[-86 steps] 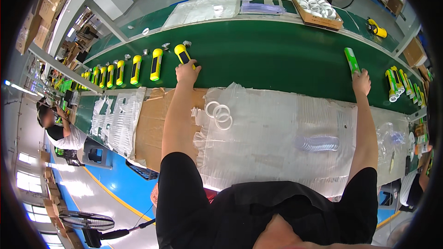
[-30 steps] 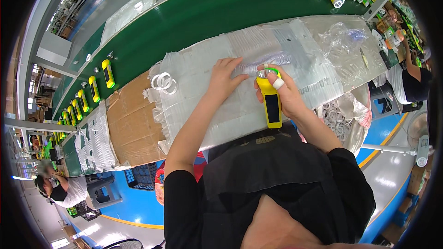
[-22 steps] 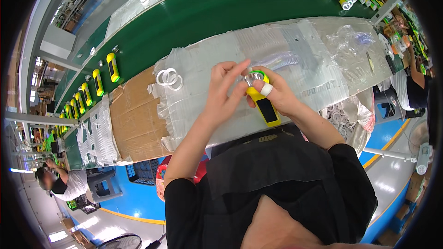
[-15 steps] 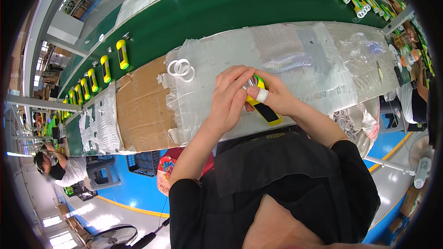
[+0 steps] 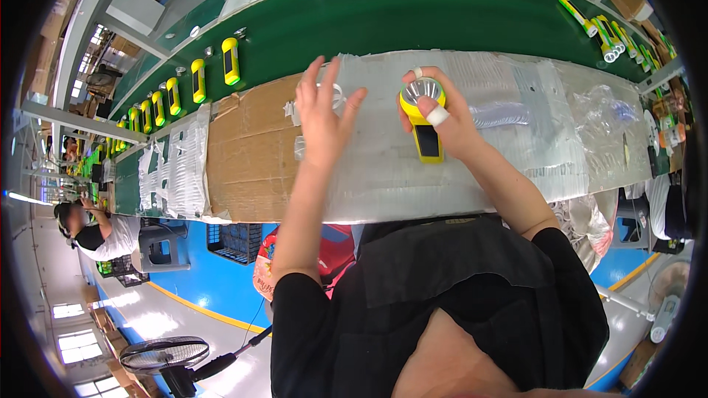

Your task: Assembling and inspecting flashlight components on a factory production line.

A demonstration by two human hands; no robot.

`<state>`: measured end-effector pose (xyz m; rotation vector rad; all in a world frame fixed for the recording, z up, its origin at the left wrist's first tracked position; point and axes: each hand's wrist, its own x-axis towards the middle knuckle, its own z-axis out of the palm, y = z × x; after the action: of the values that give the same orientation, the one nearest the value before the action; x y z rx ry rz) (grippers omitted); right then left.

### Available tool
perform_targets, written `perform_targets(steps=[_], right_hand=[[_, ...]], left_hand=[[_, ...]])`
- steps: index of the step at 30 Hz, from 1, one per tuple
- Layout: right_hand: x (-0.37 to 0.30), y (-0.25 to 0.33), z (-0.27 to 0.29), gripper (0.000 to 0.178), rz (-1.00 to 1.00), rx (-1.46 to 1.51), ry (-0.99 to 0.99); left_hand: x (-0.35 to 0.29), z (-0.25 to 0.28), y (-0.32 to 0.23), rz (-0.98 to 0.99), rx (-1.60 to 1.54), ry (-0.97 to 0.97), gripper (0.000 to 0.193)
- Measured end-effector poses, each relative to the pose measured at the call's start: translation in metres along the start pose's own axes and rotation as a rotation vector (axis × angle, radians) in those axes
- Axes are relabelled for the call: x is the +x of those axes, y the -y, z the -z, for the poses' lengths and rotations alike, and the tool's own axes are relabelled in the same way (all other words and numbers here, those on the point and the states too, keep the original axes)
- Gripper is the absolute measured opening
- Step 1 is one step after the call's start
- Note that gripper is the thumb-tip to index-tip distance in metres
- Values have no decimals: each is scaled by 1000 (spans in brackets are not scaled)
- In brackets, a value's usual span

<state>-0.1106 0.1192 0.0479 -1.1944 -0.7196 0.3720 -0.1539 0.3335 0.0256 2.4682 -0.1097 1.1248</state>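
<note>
My right hand (image 5: 459, 119) grips a yellow flashlight (image 5: 427, 140) with a dark panel on its body. The flashlight's shiny silver reflector faces up, and white bands wrap the thumb and a finger of this hand. My left hand (image 5: 321, 125) is raised over the table with its fingers spread and nothing in them. White rings (image 5: 338, 96) lie behind its fingers, partly hidden by them. I cannot tell whether the fingers touch the rings. Under both hands is a plastic-covered work surface (image 5: 383, 184).
A green belt (image 5: 354, 18) runs beyond the work surface. Several yellow flashlight bodies (image 5: 198, 81) stand along its left side; more flashlights (image 5: 606, 40) lie at the far right. Clear curved plastic pieces (image 5: 501, 114) sit right of my hand. A fan (image 5: 166, 357) and a seated person (image 5: 103, 232) are at left.
My hands have parted. The left hand has left the flashlight's head and moved left toward the white rings, opening its fingers. The right hand has moved farther forward with the flashlight, its reflector now uncovered.
</note>
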Motion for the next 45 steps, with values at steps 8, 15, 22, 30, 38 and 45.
perform_targets(steps=[8,15,22,30,38,45], right_hand=[[6,-21,2,28,-8,4,8],[8,-21,2,32,9,7,0],[7,-28,9,37,15,96,79],[14,-17,26,46,257,96,24],[23,73,66,39,327,-819,301],[48,124,53,26,23,-1201,764]], left_hand=[[1,4,39,326,-245,319,57],[19,21,-47,86,-946,174,24],[21,22,-55,-66,-503,228,29],[27,25,-63,-81,-468,307,31],[31,13,-88,-76,-524,422,46],[27,-7,-97,25,-670,440,36]])
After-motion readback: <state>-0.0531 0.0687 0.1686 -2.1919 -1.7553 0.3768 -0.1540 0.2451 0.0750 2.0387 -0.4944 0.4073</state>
